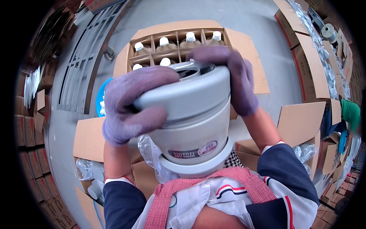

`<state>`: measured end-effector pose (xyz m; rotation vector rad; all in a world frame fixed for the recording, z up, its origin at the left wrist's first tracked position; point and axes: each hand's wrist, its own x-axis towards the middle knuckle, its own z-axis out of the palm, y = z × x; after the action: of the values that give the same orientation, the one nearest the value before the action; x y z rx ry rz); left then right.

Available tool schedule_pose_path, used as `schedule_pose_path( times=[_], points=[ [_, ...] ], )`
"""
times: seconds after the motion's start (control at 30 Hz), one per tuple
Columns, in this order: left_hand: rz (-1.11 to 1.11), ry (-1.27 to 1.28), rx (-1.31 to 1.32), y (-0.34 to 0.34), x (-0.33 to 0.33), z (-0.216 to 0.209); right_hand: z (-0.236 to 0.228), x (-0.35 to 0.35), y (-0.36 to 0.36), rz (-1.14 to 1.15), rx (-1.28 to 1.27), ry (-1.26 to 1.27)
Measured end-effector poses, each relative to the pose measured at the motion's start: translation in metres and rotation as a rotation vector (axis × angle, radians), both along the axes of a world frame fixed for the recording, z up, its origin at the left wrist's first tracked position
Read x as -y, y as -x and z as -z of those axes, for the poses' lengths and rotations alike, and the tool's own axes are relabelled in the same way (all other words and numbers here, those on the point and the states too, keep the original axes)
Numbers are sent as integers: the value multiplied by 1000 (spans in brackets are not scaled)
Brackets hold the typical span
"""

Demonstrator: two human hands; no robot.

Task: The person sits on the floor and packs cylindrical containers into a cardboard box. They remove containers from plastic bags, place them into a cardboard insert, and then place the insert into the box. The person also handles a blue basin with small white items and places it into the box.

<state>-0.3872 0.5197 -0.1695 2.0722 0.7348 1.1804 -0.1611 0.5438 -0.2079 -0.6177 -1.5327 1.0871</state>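
Lid-handling, apparently the step in hand: the gloved left hand point(131, 101) and right hand point(237, 72) clamp opposite sides of the grey lid point(187, 95) on a canister point(190, 138) before the wearer's chest point(204, 194), the next move presumably calling for even two-sided support.

Soft light, which looks like it comes from above, makes the smooth grey floor point(167, 13) bright, while the stacked brown cardboard boxes point(36, 168) at the left edge look dark and the crinkly clear plastic bags point(324, 51) on the right shine white. The left hand point(133, 101) and right hand point(234, 76), in fuzzy purple cloth gloves, are blurry, and so is the round light-grey plastic tub's point(194, 137) top. Near the round black edge, straight things bend, like the long grey metal rack point(87, 63).
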Motion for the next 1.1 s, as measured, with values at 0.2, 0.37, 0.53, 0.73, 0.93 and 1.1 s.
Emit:
schedule_pose_path(
  times=[0.2, 0.37, 0.53, 0.73, 0.93, 1.1],
  points=[
    [-91, -179, -82, -18, 27, 11, 31, 1, -12, -74, 36, -173],
    [-165, -263, -336, -32, 44, -8, 72, -12, 8, -316, -401, 25],
    [-137, -73, 2, 32, 26, 36, -12, 30, 9, 18, 307, -329],
    [-102, -279, -311, -5, 25, -1, -18, 1, 2, -78, 46, 292],
    [-106, 32, 165, -24, 36, 17, -68, 15, -41, -255, 546, 195],
    [-314, -569, 162, -92, 100, -8, -124, 52, -70, -368, 1148, -233]
  ],
)
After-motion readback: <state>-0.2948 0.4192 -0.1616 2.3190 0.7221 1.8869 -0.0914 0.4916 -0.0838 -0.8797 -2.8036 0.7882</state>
